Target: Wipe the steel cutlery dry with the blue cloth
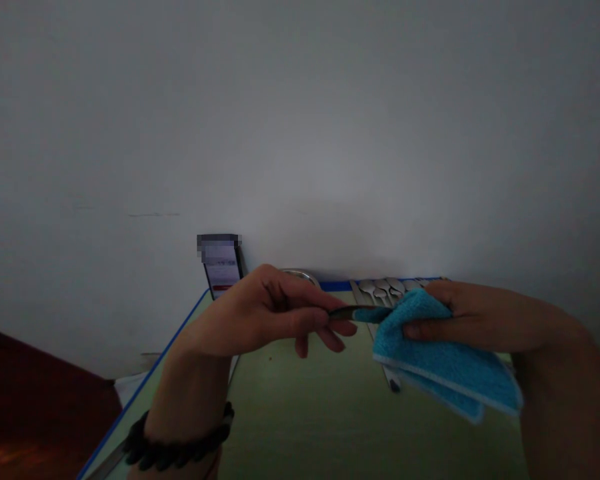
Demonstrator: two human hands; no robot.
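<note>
My left hand (280,310) pinches one end of a shiny metal piece of cutlery (365,313) between thumb and fingers. A dark bracelet circles that wrist. My right hand (445,313) grips a blue cloth (440,363) with a pale edge, folded around the other end of the cutlery. The cloth's lower corners hang loose above the table. What kind of cutlery this is cannot be made out, since fingers and cloth cover both ends. Blue is mirrored on its bare metal middle.
Several metal spoons (367,288) lie in a row at the table's back edge, partly behind the cloth. A phone (224,267) leans on the wall. A round metal rim (303,273) shows behind my left hand. The green table (300,413) has blue edging.
</note>
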